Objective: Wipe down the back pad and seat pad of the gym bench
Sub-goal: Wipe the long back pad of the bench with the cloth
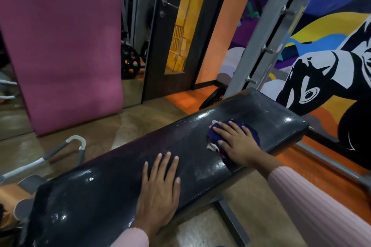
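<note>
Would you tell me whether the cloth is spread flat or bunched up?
Bunched: the cloth sits crumpled under the right hand.

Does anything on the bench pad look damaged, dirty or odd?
No tear shows. The black pad carries whitish, dusty streaks between the left hand and the cloth under the right hand, so that part looks unwiped.

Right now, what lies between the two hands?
Head view: only bare, smeared bench pad between the left hand and the cloth under the right hand.
</note>
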Motion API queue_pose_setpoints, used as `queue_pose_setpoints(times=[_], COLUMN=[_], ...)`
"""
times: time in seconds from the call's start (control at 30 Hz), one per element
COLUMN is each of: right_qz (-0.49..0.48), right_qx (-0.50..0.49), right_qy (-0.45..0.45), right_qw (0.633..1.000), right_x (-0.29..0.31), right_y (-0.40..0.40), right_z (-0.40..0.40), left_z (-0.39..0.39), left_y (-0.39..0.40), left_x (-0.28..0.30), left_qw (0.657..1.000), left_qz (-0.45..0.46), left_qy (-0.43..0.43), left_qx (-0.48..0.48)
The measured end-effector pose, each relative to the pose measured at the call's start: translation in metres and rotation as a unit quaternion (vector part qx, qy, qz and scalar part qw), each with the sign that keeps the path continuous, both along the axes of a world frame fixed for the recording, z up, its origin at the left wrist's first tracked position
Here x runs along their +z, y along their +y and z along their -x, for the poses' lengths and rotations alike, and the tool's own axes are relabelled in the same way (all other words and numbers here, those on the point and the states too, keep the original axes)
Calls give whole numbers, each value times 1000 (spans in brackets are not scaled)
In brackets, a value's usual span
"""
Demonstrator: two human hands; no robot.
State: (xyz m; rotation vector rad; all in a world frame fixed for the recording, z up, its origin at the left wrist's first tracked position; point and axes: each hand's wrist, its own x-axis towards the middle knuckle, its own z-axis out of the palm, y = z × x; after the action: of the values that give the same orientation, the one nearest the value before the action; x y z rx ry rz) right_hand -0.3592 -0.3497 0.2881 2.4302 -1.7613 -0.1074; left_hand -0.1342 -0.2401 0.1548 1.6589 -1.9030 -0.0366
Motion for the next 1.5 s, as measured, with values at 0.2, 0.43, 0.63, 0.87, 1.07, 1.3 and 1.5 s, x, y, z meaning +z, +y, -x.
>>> queue_pose_setpoints(times=[0.2,0.43,0.63,0.87,1.07,1.3,1.5], right_qz=[-8,-7,-11,-14,-18,-16,-10], right_qx=[83,15,72,30,9,58,-15], right_qy=[15,2,12,-1,12,5,17], right_qw=[996,1000,997,999,1000,998,1000], right_x=[-20,-4,-25,-7,-17,-11,-13], right_y=[24,-1,18,15,-6,21,-28], right_z=[-29,-7,-49,-4,-51,-10,-49], left_z=[0,-1,-2,-1,-1,-2,0], left_y=[0,0,2,2,1,2,2], left_x=[1,1,3,3,2,2,3], left_qw=[1000,1000,1000,1000,1000,1000,1000], left_qz=[0,-7,-10,-4,-11,-3,-6], left_qy=[1,-5,-1,5,-3,11,8], left_qx=[2,7,10,9,14,12,16])
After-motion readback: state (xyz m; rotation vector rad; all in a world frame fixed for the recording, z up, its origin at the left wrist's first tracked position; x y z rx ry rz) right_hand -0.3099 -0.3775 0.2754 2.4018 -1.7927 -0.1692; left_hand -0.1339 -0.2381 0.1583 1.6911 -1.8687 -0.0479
